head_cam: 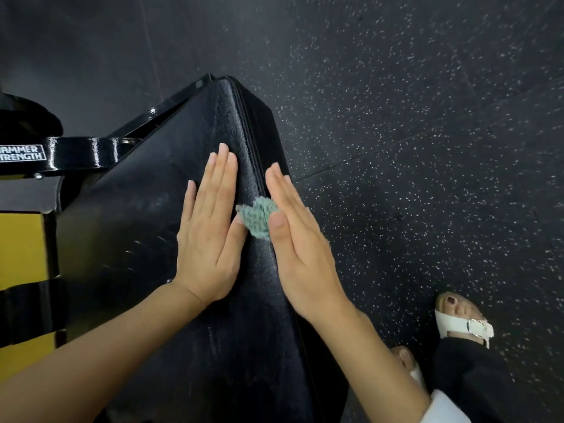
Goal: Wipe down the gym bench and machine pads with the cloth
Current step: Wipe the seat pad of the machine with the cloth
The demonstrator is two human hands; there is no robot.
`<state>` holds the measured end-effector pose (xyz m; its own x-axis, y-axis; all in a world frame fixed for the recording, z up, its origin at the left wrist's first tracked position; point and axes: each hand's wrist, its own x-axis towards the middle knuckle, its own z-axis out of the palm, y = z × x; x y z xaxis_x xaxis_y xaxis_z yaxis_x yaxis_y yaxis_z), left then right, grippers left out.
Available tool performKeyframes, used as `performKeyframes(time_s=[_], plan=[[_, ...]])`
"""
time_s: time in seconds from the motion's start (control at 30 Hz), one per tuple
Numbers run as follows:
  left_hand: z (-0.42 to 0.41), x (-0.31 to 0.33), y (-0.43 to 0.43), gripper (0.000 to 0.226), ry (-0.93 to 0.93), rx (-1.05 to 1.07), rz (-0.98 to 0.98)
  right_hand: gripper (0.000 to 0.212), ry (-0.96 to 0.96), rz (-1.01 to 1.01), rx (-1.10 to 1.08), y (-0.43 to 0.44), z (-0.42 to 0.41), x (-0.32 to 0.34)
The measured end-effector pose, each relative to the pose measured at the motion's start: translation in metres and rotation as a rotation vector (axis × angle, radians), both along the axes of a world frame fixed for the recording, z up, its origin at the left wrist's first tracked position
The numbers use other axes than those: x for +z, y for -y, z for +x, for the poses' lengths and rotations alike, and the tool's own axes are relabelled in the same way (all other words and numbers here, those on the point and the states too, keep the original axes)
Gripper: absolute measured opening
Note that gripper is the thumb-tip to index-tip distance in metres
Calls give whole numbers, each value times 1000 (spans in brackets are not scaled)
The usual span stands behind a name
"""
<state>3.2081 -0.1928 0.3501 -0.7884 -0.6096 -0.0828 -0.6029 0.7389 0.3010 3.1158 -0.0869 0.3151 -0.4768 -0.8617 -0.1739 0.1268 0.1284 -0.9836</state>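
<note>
A long black padded bench pad [171, 233] runs from the bottom of the view up to the middle. My left hand [210, 230] lies flat on the pad's top face, fingers straight and together. My right hand [293, 236] presses with straight fingers against the pad's right edge. A small green-grey cloth [255, 219] peeks out from under the right palm, between the two thumbs, pressed against the pad's edge. Most of the cloth is hidden by the right hand.
A black glossy machine frame [76, 154] with a white brand label joins the pad at the left, above a yellow panel [18, 239]. Black speckled rubber floor [427, 148] fills the right. My feet in white sandals [464, 325] stand at the lower right.
</note>
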Motion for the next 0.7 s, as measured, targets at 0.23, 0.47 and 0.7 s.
performKeyframes(time_s=[0.23, 0.47, 0.7], plan=[[1, -1, 2, 60, -8, -13, -8, 52, -12, -1, -2, 32, -18, -1], [1, 2, 1, 62, 6, -19, -11, 50, -83, -12, 126, -13, -7, 0], [1, 4, -2, 63, 44, -27, -37, 52, -78, -18, 176, -70, 20, 2]])
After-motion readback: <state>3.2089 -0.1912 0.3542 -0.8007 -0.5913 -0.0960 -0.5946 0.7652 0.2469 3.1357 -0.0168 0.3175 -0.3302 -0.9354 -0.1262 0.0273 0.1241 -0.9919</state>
